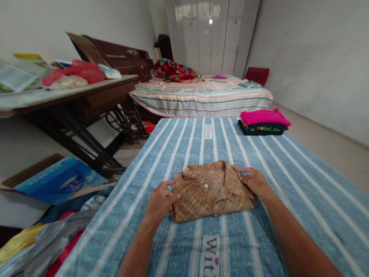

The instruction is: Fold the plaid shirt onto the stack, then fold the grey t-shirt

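Observation:
A brown and orange checked shirt (198, 198), folded into a rectangle with its collar and a white button facing up, lies on a blue striped bedsheet (147, 169). My left hand (162, 200) grips the shirt's left edge, its thumb on top of the cloth and the other fingers partly hidden at the side. At the upper right edge, my right hand (256, 184) pinches the fabric between thumb and fingers. Beyond the shirt, towards the far right, sits a stack of folded clothes (263, 122), bright pink on top and black beneath.
Left of the bed stands a sewing-machine table (115, 82) carrying a red plastic bag (83, 72). Loose clothes (57, 238) and a blue carton (62, 181) lie below it. A second bed (201, 102) with a red floral blanket (175, 72) stands ahead, before a white wardrobe (198, 42).

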Demonstrator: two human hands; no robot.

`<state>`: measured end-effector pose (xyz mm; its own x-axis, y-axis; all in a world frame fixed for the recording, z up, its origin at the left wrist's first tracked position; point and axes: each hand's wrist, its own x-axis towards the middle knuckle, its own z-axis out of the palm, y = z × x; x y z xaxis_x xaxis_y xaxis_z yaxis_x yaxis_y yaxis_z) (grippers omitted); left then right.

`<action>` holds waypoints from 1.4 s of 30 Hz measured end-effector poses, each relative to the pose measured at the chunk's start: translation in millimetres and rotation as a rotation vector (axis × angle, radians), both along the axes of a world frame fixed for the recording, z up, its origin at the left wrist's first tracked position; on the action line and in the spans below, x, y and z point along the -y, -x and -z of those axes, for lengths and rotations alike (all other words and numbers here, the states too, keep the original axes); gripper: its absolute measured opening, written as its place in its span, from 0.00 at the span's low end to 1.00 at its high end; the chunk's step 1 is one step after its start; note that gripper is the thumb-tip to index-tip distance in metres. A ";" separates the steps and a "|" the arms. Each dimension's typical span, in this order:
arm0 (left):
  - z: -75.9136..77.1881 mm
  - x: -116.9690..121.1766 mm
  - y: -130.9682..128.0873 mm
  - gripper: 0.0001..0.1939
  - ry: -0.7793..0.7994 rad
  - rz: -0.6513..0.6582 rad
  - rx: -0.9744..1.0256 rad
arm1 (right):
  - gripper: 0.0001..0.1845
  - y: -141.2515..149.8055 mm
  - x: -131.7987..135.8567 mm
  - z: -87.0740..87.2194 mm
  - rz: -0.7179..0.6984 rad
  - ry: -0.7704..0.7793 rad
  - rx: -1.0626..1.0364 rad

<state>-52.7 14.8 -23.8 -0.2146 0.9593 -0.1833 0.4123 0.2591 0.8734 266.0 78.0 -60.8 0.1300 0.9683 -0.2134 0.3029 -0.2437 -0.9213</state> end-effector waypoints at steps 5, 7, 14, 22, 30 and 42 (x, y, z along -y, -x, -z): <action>3.1 -1.9 -0.1 0.21 0.024 0.025 -0.163 | 0.09 -1.1 -2.3 -2.5 -0.021 0.023 0.127; 0.8 -0.8 -1.0 0.21 0.025 0.016 -0.294 | 0.08 -1.0 -1.1 -7.8 0.010 -0.007 0.218; -16.3 5.5 -15.3 0.16 -0.124 -0.111 -0.406 | 0.10 42.1 23.1 -48.2 -0.084 -0.423 0.712; -10.3 -8.0 -43.5 0.16 0.068 -0.093 0.192 | 0.21 111.2 -6.6 -50.1 -0.450 -0.220 0.501; 2.6 -10.3 -33.5 0.23 0.141 -0.118 0.239 | 0.08 121.7 12.0 -45.4 -0.383 -0.587 0.486; 4.5 -12.8 -30.1 0.16 0.095 -0.107 0.166 | 0.06 122.6 57.9 -20.3 -0.600 -1.012 0.556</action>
